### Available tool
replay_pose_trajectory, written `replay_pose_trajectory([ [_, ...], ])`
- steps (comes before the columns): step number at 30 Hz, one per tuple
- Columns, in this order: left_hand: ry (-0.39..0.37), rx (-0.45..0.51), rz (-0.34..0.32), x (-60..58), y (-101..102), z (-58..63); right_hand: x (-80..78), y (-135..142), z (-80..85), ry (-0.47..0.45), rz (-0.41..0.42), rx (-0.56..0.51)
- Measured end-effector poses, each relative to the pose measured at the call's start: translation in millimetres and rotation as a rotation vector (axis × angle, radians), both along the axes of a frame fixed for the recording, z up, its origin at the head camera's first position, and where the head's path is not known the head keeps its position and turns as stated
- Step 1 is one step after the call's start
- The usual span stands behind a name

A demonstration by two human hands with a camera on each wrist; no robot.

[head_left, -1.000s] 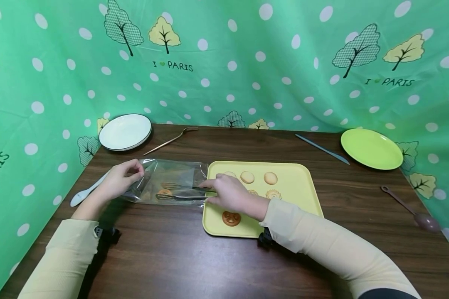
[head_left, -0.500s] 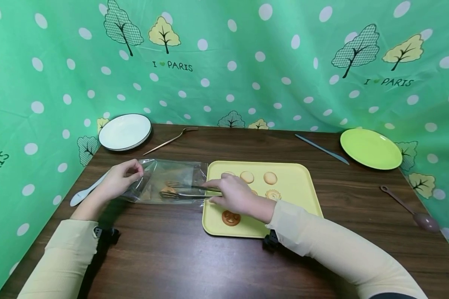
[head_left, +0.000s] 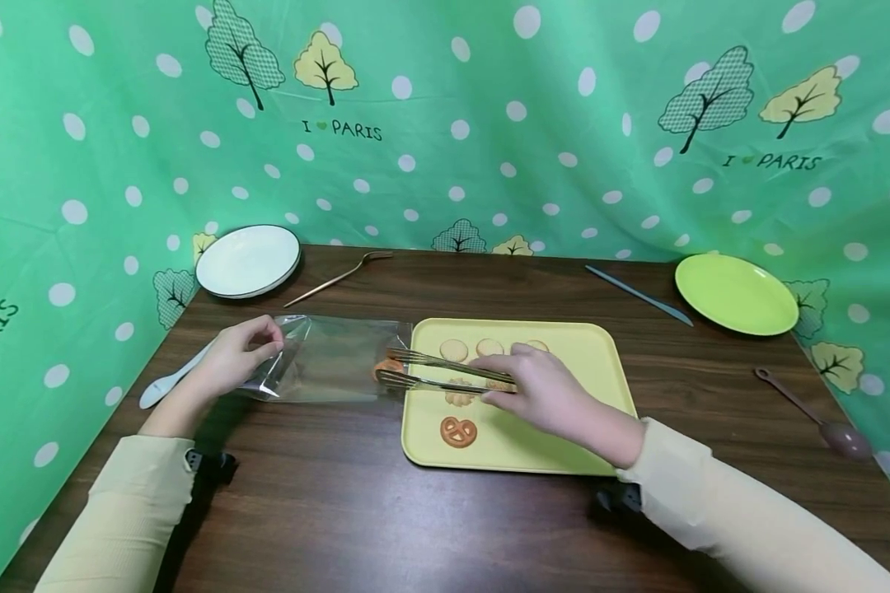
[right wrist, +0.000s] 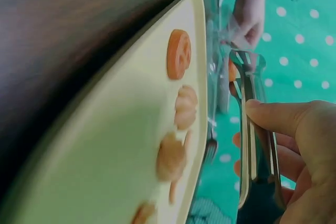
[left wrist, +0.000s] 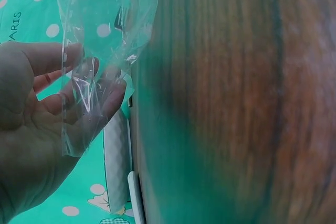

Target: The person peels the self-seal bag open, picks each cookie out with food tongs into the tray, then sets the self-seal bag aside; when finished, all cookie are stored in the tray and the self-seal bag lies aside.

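With its thumb and fingers my left hand [head_left: 245, 354] pinches the left end of a clear plastic bag [head_left: 326, 346], whose film shows between the fingers in the left wrist view. My right hand [head_left: 545, 391] grips metal tongs [head_left: 452, 375] over a yellow tray [head_left: 549, 449]. A brown pretzel-shaped cookie [head_left: 386, 369] lies between the tong tips, at the bag's right end beside the tray. Another pretzel cookie [head_left: 458, 431] lies on the tray. Round pale cookies [head_left: 454, 351] and a scalloped cookie [head_left: 460, 394] are there too, partly hidden by the tongs and right hand.
At the back left are a white plate [head_left: 248, 262] and a fork [head_left: 337, 280]. A pale blue utensil [head_left: 170, 385] lies by the left wrist. To the right are a blue knife [head_left: 638, 295], a green plate [head_left: 737, 295] and a brown spoon [head_left: 816, 416]. A green curtain [head_left: 445, 123] stands behind.
My right hand has moved right over the tray, drawing the tongs and the pretzel cookie from mid-bag to its right end. My left hand has stayed in place.
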State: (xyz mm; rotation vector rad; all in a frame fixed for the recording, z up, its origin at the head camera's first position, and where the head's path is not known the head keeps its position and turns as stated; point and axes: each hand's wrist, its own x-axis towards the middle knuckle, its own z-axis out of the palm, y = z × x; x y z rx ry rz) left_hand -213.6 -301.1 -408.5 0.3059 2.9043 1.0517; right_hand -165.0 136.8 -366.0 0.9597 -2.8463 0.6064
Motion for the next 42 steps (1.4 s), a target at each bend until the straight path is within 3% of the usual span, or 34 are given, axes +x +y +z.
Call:
replay_pose_trajectory([
  [16, -0.012, -0.013, -0.005, 1.6, 5, 2.1, 63.5, 111, -12.7, 0.028, -0.049, -0.084],
  [27, -0.026, -0.017, -0.006, 0.0, 8, 4.4, 73.4, 136, -24.9, -0.001, -0.082, -0.031],
  [35, -0.015, -0.034, -0.016, -1.4, 7, 4.2, 72.6, 145, -24.9, -0.033, -0.111, -0.06],
  [38, 0.006, -0.046, -0.02, -2.0, 7, 2.5, 70.6, 152, -22.5, 0.011, -0.2, -0.12],
  [42, 0.034, -0.073, -0.028, -2.2, 6, -0.7, 68.0, 165, -15.7, 0.013, -0.414, -0.2],
])
